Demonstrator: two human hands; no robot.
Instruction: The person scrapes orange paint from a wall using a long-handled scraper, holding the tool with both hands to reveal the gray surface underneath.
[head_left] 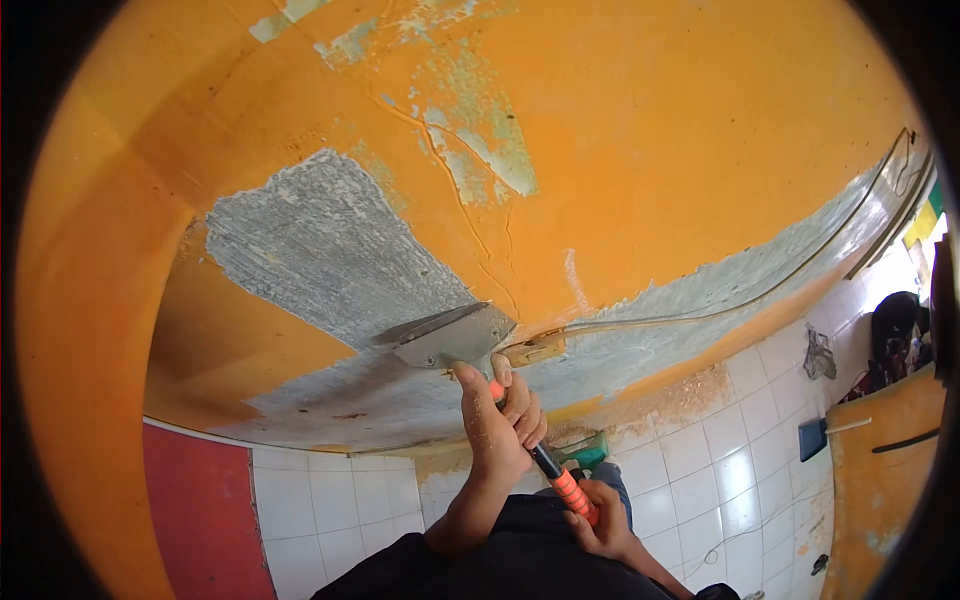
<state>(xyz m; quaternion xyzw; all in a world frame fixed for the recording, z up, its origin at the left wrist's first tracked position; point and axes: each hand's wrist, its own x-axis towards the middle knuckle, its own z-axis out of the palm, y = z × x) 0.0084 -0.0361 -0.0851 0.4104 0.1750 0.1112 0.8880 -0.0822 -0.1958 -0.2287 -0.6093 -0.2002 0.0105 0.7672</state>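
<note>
A long-handled wall scraper (458, 336) has its wide metal blade against the orange painted wall (660, 150), at the lower end of a scraped grey patch (310, 235). My left hand (497, 418) is wrapped round the handle just below the blade, with pale dust on its fingers. Lower down, my right hand (603, 522) grips the orange-and-black end of the same handle. Close to the blade's right corner is an orange-stained electrical box (535, 350), with a cable running from it along the wall. Cracked, peeling paint (465, 160) shows above.
White floor tiles (700, 450) lie below, with paint scrapings (670, 405) along the wall's foot. A red panel (205, 510) is at lower left. At right stands an orange surface (890, 460) beside dark items. A grey crumpled bag (819, 353) lies on the floor.
</note>
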